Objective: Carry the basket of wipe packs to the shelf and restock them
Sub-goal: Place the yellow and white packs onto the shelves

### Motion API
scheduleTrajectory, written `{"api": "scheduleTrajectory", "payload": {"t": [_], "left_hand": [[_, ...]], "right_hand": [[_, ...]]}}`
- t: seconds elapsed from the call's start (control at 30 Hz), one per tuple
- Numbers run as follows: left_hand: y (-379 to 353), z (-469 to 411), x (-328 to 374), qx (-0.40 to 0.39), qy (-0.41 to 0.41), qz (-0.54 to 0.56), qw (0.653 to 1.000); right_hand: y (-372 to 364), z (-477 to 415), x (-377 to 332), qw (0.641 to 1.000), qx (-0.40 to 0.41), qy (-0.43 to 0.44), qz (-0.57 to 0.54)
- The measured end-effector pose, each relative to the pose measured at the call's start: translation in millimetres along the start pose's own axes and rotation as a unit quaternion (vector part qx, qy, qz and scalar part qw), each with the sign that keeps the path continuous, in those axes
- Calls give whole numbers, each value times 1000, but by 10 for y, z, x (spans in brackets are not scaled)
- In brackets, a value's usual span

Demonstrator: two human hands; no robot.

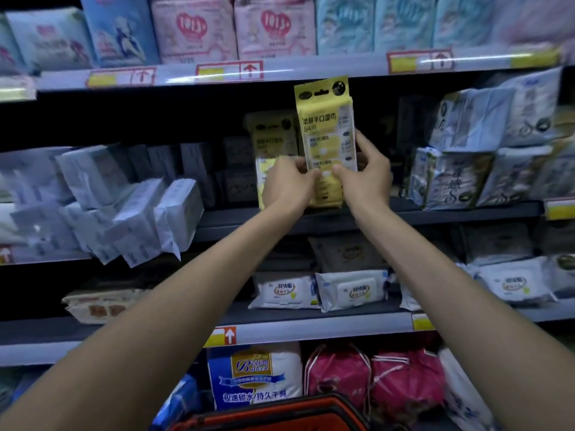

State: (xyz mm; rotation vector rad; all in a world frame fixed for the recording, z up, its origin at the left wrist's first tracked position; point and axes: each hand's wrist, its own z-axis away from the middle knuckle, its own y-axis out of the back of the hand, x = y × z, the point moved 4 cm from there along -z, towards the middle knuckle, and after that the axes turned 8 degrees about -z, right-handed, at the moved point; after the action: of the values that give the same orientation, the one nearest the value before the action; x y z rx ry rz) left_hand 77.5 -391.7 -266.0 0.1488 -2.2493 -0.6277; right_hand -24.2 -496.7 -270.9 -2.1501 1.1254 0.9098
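Basket (280, 412) below, hands (326, 181) gripping wipe pack (326, 129)

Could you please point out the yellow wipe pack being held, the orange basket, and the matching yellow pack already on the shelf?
yellow wipe pack (326, 119): head view, printed front.
orange basket (280, 413): head view, rim.
shelved yellow pack (272, 135): head view, upper front.

The scene was dim, with a bluish cast. Deep shadow filled the shelf recess behind the fingers (306, 169), while the yellow pack (326, 126) above them caught the most light, its print sharp. Packs (118, 206) well left and right of the fingers were smeared by blur, and shelf edges (280, 68) bowed from wide-angle distortion.
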Motion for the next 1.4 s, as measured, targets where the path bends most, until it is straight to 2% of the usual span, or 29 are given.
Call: {"api": "scheduleTrajectory", "payload": {"t": [0.13,0.3,0.4,0.57,0.7,0.87,1.03,1.13,1.23,1.4], "left_hand": [[-166,-68,-125,25,38,-120,992],[-214,17,-206,52,33,-155,986],[-165,37,-189,55,35,-172,983],[-82,97,-225,-2,41,-193,980],[29,196,-253,-102,16,-168,980],[484,533,-254,-103,-29,-175,979],[1064,984,-442,-111,-99,-251,957],[1427,1258,-692,-98,-100,-316,939],[1840,1471,-986,-80,-80,-365,924],[2595,1775,-1366,-1,-62,-346,936]], "right_hand": [[-59,-67,380,997,-44,-26,52],[-19,-8,639,993,-68,-38,88],[-24,-15,600,986,-65,-30,150],[2,15,398,961,-73,-17,265],[56,123,162,954,-49,-1,296],[-96,423,-113,933,-143,16,330],[-333,801,-408,903,-240,36,354],[-524,1040,-532,886,-286,38,362],[-770,1292,-655,887,-310,39,341],[-1298,1795,-846,893,-350,82,273]]}}
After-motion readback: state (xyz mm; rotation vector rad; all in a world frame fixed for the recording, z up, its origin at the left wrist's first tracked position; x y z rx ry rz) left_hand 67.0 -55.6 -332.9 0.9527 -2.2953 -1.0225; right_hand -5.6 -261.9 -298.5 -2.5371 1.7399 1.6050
